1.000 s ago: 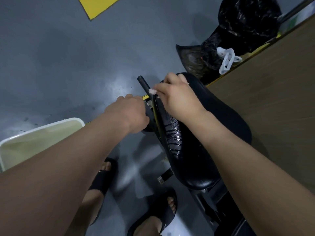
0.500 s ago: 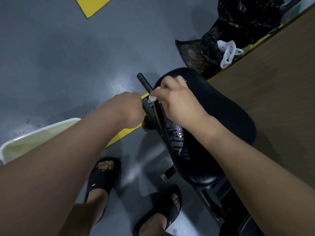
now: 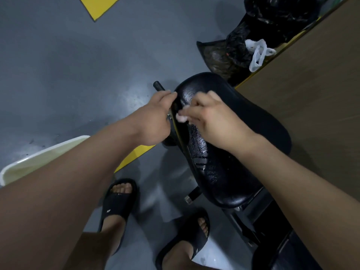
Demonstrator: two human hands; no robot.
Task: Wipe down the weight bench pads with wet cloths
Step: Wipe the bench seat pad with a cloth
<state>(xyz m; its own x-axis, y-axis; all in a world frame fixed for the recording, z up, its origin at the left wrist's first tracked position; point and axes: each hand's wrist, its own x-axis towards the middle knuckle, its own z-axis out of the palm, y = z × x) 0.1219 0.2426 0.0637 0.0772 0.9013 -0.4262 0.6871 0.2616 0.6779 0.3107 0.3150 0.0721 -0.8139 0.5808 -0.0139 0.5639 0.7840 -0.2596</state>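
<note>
I look down on the grey floor (image 3: 78,75). Above it is the black bench pad (image 3: 253,121), which is wet and shiny along its left side. A white tub (image 3: 39,162) stands on the floor at the left, well apart from the pad. The right hand (image 3: 212,117) pinches a small pale cloth (image 3: 182,117) at the pad's far left edge. The left hand (image 3: 155,117) is curled just beside it, near a black bar (image 3: 158,86). I cannot tell what it holds.
</note>
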